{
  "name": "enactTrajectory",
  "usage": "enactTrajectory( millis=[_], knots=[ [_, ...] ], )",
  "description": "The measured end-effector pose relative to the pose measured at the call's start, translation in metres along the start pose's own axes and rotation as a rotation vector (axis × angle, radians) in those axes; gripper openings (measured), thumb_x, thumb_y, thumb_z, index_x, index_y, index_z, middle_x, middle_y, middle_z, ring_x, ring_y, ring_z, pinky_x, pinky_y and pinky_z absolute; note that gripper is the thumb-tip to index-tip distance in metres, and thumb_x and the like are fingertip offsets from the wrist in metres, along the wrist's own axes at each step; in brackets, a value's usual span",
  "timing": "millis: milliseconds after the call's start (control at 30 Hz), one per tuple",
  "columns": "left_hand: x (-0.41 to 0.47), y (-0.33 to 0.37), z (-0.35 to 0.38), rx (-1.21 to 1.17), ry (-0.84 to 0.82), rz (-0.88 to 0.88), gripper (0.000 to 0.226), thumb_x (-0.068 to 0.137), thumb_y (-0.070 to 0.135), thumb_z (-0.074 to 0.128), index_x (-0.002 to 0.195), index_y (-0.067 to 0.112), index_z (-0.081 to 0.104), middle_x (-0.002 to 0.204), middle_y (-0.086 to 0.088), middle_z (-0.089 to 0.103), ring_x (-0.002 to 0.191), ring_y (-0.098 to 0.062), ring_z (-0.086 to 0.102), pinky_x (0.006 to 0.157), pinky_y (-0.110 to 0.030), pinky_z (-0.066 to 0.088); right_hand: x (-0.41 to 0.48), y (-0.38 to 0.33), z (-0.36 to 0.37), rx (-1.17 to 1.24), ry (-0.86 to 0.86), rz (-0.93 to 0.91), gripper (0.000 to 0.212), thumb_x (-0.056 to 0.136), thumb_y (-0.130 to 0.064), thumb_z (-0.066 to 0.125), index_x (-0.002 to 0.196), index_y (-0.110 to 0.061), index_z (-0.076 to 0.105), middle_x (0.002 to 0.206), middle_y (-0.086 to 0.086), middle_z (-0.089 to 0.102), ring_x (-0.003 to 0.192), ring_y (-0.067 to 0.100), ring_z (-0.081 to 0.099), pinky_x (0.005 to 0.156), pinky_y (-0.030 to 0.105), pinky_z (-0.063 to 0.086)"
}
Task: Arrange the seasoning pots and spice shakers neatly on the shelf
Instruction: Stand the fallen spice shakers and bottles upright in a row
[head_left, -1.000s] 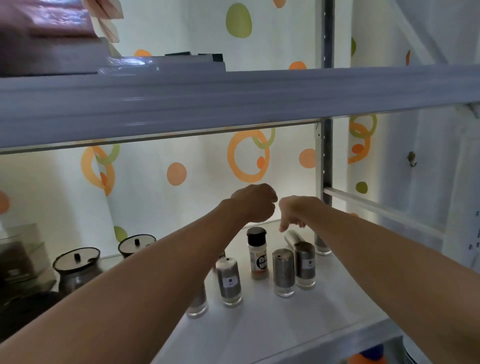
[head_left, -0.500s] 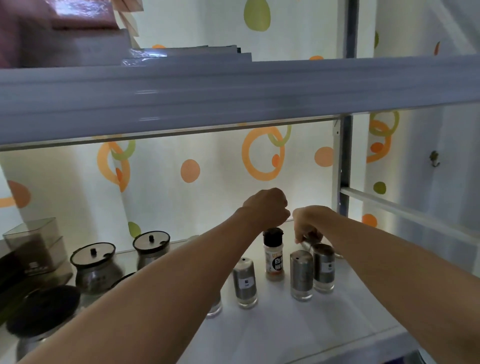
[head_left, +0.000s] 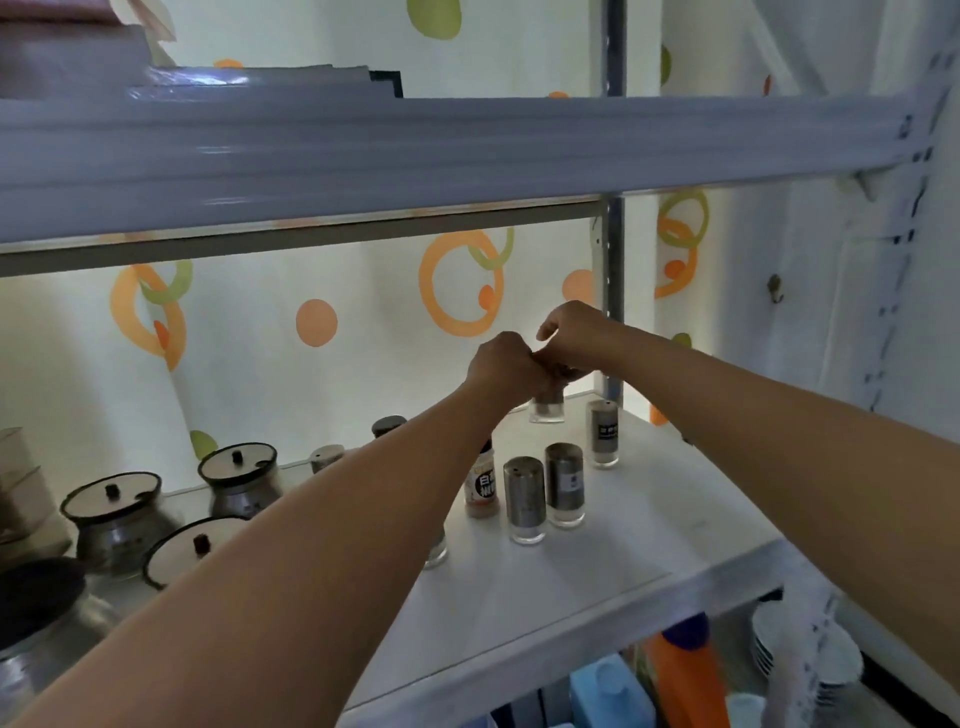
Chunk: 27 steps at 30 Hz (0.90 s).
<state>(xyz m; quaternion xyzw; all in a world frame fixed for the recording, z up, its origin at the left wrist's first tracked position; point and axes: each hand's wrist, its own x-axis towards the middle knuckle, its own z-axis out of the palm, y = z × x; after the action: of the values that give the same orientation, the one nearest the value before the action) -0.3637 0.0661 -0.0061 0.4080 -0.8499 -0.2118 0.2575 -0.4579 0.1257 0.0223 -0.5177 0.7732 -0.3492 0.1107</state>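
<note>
Your left hand (head_left: 501, 364) and right hand (head_left: 569, 332) are closing together on the far shaker (head_left: 546, 408); your forearm is risking toppling the near bottle (head_left: 480, 488).

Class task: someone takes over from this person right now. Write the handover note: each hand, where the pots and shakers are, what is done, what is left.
Left hand: fisted over a shaker at the back of the shelf; its grip is hidden.
Right hand: curled, touching the left; what it holds cannot be told.
Shakers: one labelled shaker back right; two steel shakers side by side in front; a white bottle beside them.
Lidded pots: clustered at left.
Done: some shakers upright.
Left: line up the shakers and the pots.
</note>
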Motion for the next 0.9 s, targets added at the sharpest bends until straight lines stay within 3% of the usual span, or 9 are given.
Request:
enactTrajectory(
  millis=[67, 167, 300, 367, 433, 500, 600, 733, 900],
  knots=[
    [-0.003, 0.007, 0.004, -0.045, 0.013, -0.016, 0.038, 0.070, 0.041, 0.076, 0.086, 0.007, 0.067, 0.072, -0.002, 0.064, 0.066, -0.019, 0.059, 0.049, -0.024, 0.037, -0.006, -0.002, -0.004, -0.041, 0.020, 0.001, 0.043, 0.084, -0.020, 0.071, 0.116, 0.007, 0.064, 0.094, 0.026, 0.073, 0.083, 0.036, 0.074, 0.081, 0.046, 0.060],
    [-0.006, 0.014, 0.004, -0.172, 0.022, -0.021, 0.030, 0.070, 0.032, 0.080, 0.079, 0.007, 0.065, 0.068, -0.003, 0.061, 0.064, -0.021, 0.055, 0.053, -0.028, 0.043, -0.014, 0.001, -0.013, -0.019, 0.047, -0.025, 0.048, 0.085, -0.028, 0.072, 0.118, 0.005, 0.062, 0.100, 0.023, 0.072, 0.088, 0.034, 0.073, 0.084, 0.044, 0.060],
    [-0.007, 0.010, -0.009, -0.459, -0.028, -0.002, 0.014, 0.075, 0.004, 0.076, 0.075, 0.009, 0.064, 0.085, -0.014, 0.064, 0.082, -0.029, 0.061, 0.086, -0.047, 0.055, -0.025, 0.017, -0.034, 0.293, 0.016, -0.066, 0.052, 0.086, -0.032, 0.072, 0.123, 0.002, 0.058, 0.107, 0.014, 0.070, 0.094, 0.024, 0.070, 0.082, 0.032, 0.057],
    [-0.007, 0.008, -0.015, -0.568, -0.061, 0.002, 0.016, 0.079, -0.004, 0.072, 0.088, 0.006, 0.064, 0.093, -0.016, 0.063, 0.095, -0.034, 0.064, 0.090, -0.046, 0.054, -0.030, 0.031, -0.032, 0.356, -0.035, -0.068, 0.055, 0.083, -0.028, 0.076, 0.129, -0.006, 0.055, 0.109, 0.007, 0.067, 0.091, 0.015, 0.066, 0.077, 0.023, 0.053],
    [-0.007, 0.007, -0.019, -0.649, -0.091, 0.015, 0.025, 0.082, -0.008, 0.067, 0.104, 0.003, 0.062, 0.100, -0.015, 0.062, 0.103, -0.035, 0.063, 0.093, -0.046, 0.054, -0.033, 0.046, -0.019, 0.283, -0.064, -0.076, 0.054, 0.080, -0.021, 0.078, 0.128, -0.010, 0.057, 0.110, 0.004, 0.070, 0.097, 0.017, 0.066, 0.086, 0.029, 0.053],
    [-0.009, 0.009, -0.021, -0.669, -0.110, 0.039, 0.037, 0.084, -0.008, 0.065, 0.120, -0.001, 0.057, 0.110, -0.015, 0.060, 0.107, -0.033, 0.060, 0.093, -0.045, 0.053, -0.033, 0.057, -0.004, 0.194, -0.036, -0.084, 0.046, 0.077, -0.021, 0.079, 0.120, -0.014, 0.064, 0.105, 0.003, 0.072, 0.099, 0.021, 0.067, 0.096, 0.041, 0.052],
    [-0.012, 0.011, -0.021, -0.649, -0.141, 0.090, 0.046, 0.087, -0.007, 0.062, 0.131, -0.001, 0.051, 0.120, -0.016, 0.057, 0.110, -0.032, 0.057, 0.090, -0.040, 0.052, -0.035, 0.061, 0.007, 0.148, 0.060, -0.099, 0.037, 0.074, -0.028, 0.080, 0.109, -0.022, 0.069, 0.100, 0.001, 0.071, 0.098, 0.022, 0.065, 0.097, 0.045, 0.050],
    [-0.013, 0.012, -0.026, -0.649, -0.189, 0.121, 0.047, 0.090, -0.006, 0.058, 0.135, 0.000, 0.048, 0.121, -0.013, 0.056, 0.113, -0.029, 0.055, 0.096, -0.037, 0.049, -0.039, 0.062, 0.011, 0.205, 0.136, -0.114, 0.037, 0.073, -0.032, 0.081, 0.107, -0.023, 0.069, 0.093, -0.004, 0.068, 0.096, 0.020, 0.063, 0.092, 0.039, 0.052],
    [-0.010, 0.018, -0.029, -0.587, -0.135, 0.129, 0.042, 0.086, 0.021, 0.072, 0.121, -0.001, 0.061, 0.119, -0.016, 0.066, 0.111, -0.028, 0.064, 0.091, -0.032, 0.054, -0.043, 0.064, 0.014, 0.162, 0.215, -0.124, 0.043, 0.075, -0.032, 0.080, 0.113, -0.018, 0.064, 0.092, -0.008, 0.062, 0.090, 0.014, 0.059, 0.081, 0.027, 0.046]
  ],
)
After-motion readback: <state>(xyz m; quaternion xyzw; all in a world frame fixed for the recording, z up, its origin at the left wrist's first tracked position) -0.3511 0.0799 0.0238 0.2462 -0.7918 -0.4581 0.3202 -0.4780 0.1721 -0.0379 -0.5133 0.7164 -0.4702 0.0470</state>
